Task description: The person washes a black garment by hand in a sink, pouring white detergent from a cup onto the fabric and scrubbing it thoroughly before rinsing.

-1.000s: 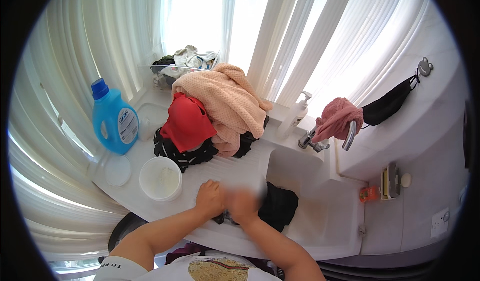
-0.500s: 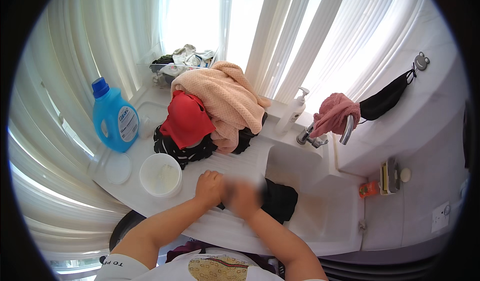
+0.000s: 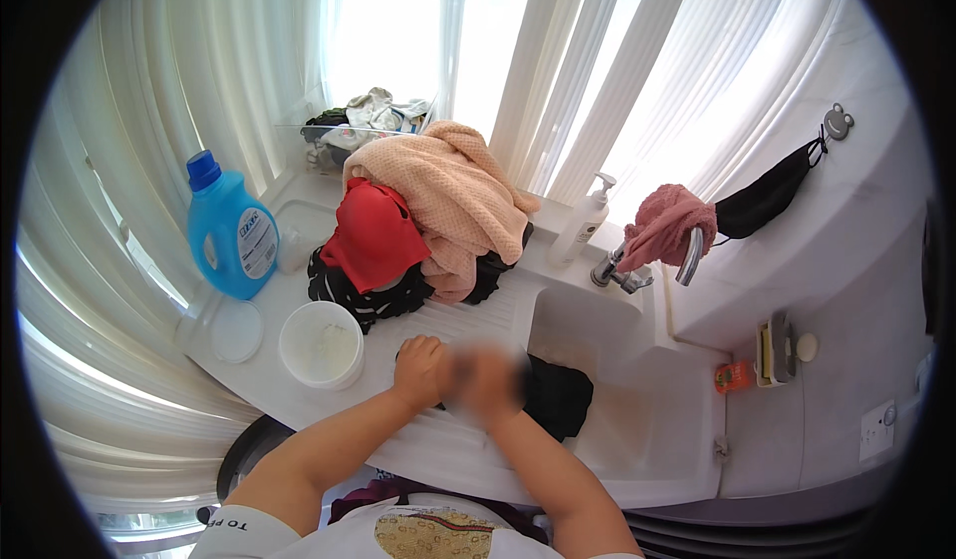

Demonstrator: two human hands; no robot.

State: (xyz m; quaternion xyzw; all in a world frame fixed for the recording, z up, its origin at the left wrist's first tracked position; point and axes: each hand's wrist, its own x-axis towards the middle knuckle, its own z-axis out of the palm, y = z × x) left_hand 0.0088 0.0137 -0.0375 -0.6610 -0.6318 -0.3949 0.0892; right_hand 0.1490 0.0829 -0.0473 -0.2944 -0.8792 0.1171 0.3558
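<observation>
A black cloth garment [image 3: 560, 398] lies bunched at the left edge of the sink basin, partly on the ribbed washboard. My left hand [image 3: 422, 371] is closed on the cloth's left end, its fingers curled; much of the cloth there is hidden. Close beside it, my right hand [image 3: 488, 388] rests over the garment, its fingers smeared by a blur, so I cannot make out their grip. To the left of my hands stands a round white tub [image 3: 289, 348] with some whitish stuff inside. Its flat translucent lid [image 3: 236, 333] lies next to it.
A blue detergent bottle [image 3: 231, 235] stands far left. Behind my hands are a red garment [image 3: 376, 235], a peach towel [image 3: 448, 191] and a black-and-white patterned cloth [image 3: 349, 295]. A pump bottle [image 3: 580, 223] and a faucet [image 3: 691, 258] draped with a pink cloth [image 3: 665, 223] are beyond the basin.
My two hands have shifted very slightly on the garment and stay close together. The other things keep their places.
</observation>
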